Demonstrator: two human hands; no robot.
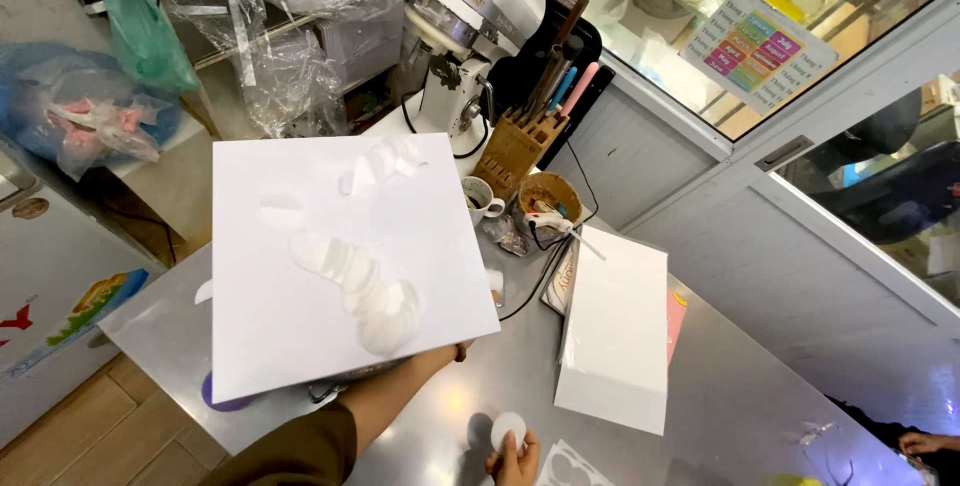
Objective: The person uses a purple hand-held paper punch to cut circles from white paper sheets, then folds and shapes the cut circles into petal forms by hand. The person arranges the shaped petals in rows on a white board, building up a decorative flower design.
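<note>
Head view: your left hand (458, 350) is hidden under the white board (300, 296) that fills the left centre of the frame, so you cannot tell its grip. White discs (365, 291) lie scattered across the board. Your right hand (514, 456), at the bottom centre, pinches one disc (507, 430) between fingertips, above the steel table (740, 396).

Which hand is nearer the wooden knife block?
Left. The left hand is mostly hidden under the big white board's near corner, closer to the knife block. The right hand, holding a small white disc, sits further toward the near edge.
</note>
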